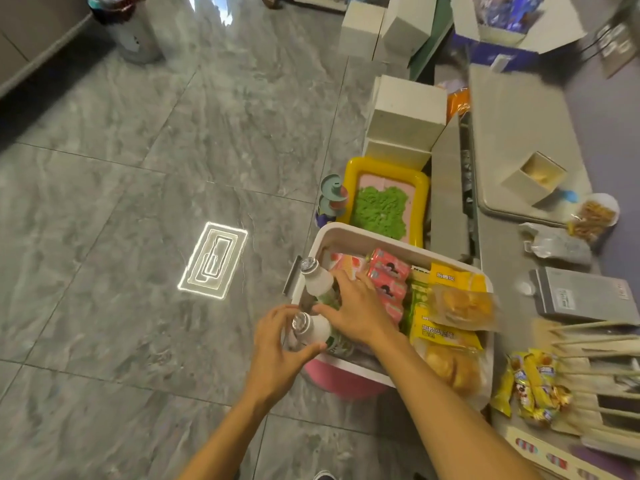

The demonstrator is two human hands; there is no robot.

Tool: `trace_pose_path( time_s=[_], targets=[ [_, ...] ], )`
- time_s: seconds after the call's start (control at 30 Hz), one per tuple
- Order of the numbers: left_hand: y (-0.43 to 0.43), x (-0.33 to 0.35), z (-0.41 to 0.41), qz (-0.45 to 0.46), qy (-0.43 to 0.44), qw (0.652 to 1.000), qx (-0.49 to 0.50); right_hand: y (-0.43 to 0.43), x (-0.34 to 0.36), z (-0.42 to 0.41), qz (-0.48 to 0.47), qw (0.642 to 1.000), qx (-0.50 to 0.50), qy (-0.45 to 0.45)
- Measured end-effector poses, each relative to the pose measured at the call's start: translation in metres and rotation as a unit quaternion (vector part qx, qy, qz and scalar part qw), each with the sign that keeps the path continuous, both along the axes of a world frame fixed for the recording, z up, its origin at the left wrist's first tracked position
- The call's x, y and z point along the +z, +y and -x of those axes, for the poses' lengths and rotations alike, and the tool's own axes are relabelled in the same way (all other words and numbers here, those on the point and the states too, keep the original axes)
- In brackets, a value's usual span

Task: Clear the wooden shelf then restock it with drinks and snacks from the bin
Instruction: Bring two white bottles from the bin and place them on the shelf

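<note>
A white bin (353, 233) with a pink base stands on the grey floor, filled with pink snack packs (388, 271) and yellow bread packets (450, 299). My left hand (277, 351) is wrapped around a white drink bottle with a silver cap (311, 327) at the bin's near left corner. My right hand (356, 306) grips a second white bottle (317, 280) just beyond it, above the bin's left side. The wooden shelf (595, 368) shows at the lower right edge, its slats bare, with yellow snack bags (533, 386) lying beside it.
A yellow inflatable tray with green sand (384, 206) sits behind the bin. Cream boxes (405, 119) are stacked further back. A grey table (519, 140) to the right holds an open carton, a plate of snacks (595, 213) and a grey box (581, 292). A bin stands far left (135, 32).
</note>
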State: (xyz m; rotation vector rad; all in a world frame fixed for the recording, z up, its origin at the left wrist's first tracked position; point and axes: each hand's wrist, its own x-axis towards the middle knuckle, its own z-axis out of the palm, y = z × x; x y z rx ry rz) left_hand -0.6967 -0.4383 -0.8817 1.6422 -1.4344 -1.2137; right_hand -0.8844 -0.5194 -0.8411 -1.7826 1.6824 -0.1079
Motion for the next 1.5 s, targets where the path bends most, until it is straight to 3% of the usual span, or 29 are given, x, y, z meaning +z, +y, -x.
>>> trace_pose_path(
  time_s=[0.2, 0.4, 0.53, 0.73, 0.9, 1.07, 1.23, 1.5],
  targets=[
    [0.001, 0.031, 0.01, 0.001, 0.034, 0.999, -0.017, 0.011, 0.018, -0.001, 0.037, 0.984, -0.133, -0.116],
    [-0.035, 0.1, 0.0, 0.037, 0.064, 0.997, -0.015, 0.013, 0.094, 0.019, 0.118, 0.953, -0.226, -0.163],
    [-0.07, 0.203, 0.003, 0.098, 0.058, 0.992, -0.047, 0.023, 0.192, 0.038, 0.172, 0.932, -0.265, -0.178],
    [-0.096, 0.409, 0.029, 0.212, 0.05, 0.965, -0.144, 0.064, 0.376, 0.061, 0.257, 0.894, -0.325, -0.171],
    [-0.081, 0.563, 0.046, 0.286, 0.061, 0.916, -0.274, 0.127, 0.509, 0.06, 0.325, 0.858, -0.373, -0.136],
    [-0.041, 0.657, 0.071, 0.331, 0.075, 0.851, -0.4, 0.218, 0.594, 0.05, 0.391, 0.79, -0.462, -0.101],
    [0.043, 0.7, 0.123, 0.37, 0.106, 0.784, -0.488, 0.337, 0.633, 0.042, 0.417, 0.725, -0.546, -0.054],
    [0.256, 0.707, 0.2, 0.31, 0.178, 0.679, -0.642, 0.564, 0.644, 0.024, 0.428, 0.593, -0.681, 0.026]
  ],
)
